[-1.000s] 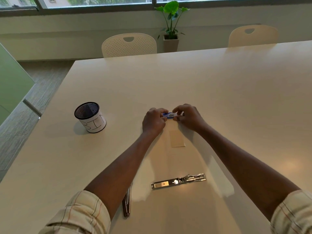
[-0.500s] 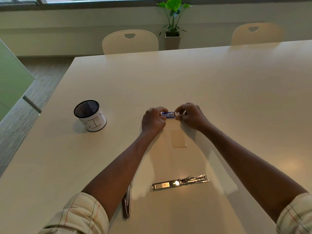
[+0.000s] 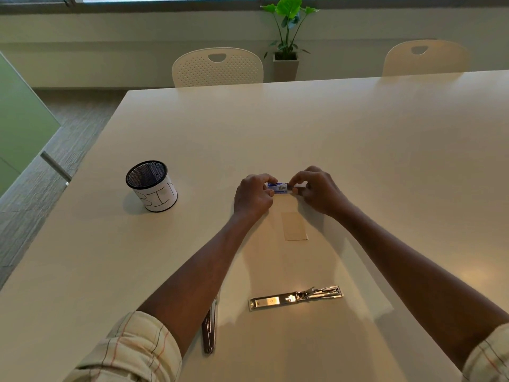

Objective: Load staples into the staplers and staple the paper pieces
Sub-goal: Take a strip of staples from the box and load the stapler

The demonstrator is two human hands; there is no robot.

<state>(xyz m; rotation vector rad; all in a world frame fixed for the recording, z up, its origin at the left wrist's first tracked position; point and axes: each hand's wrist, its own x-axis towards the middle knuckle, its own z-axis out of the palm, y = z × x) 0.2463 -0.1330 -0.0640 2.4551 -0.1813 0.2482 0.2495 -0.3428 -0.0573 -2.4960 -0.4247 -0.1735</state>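
A small blue and white staple box (image 3: 279, 187) is held over the middle of the table. My left hand (image 3: 252, 197) grips its left end and my right hand (image 3: 319, 193) pinches its right end. Just below the hands a small tan paper piece (image 3: 294, 226) lies flat. Nearer to me a silver stapler (image 3: 296, 297) lies swung fully open on the table. A second stapler (image 3: 209, 332) lies partly hidden under my left forearm.
A black mesh cup (image 3: 153, 186) with a white label marked BIN stands at the left of the cream table (image 3: 358, 139). Two chairs (image 3: 217, 67) and a potted plant (image 3: 287, 37) are beyond the far edge.
Both hands stay on the staple box; the fingers of my right hand have shifted slightly at its right end. The staplers and paper have not moved.
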